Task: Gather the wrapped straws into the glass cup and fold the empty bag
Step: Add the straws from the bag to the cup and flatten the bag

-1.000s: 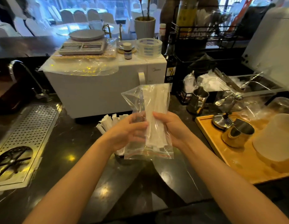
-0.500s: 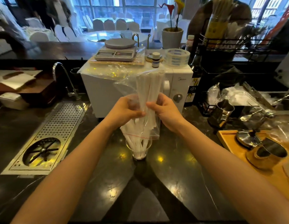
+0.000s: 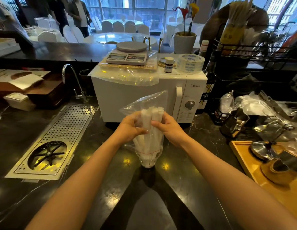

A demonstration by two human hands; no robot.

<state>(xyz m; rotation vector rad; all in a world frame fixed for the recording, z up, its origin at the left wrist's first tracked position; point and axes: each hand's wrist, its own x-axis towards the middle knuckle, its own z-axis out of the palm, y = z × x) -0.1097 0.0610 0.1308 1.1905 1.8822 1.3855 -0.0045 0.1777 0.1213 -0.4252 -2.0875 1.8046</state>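
At the far left a perforated steel drain tray (image 3: 51,141) is set into the dark, glossy stone counter (image 3: 111,188), with one curved tap (image 3: 73,82) behind it. One left hand (image 3: 129,128) and one right hand (image 3: 171,128) meet at the middle, each pinching a side of a single clear plastic bag (image 3: 144,105) held upright and mouth down. The wrapped straws (image 3: 151,128) inside stand as a tight white bundle — too many and too overlapped to count. Their lower ends pass the bag's red zip line and drop into one glass cup (image 3: 148,161), which stands on the counter directly below the hands; the bag's mouth sits around the cup's rim.

Behind the bag is one white microwave (image 3: 121,98). It carries a kitchen scale (image 3: 127,53), a small bottle (image 3: 169,64) and a roll of clear tape (image 3: 191,63). A pot (image 3: 184,42) with two flowers, one red and one yellow, stands further back.

To the right, one steel pitcher (image 3: 234,123) stands on the counter, and a wooden tray (image 3: 253,171) holds more metal ware. Beyond the bar is a dining room — white-covered chairs around round tables, tall windows, and two standing people at the upper left.
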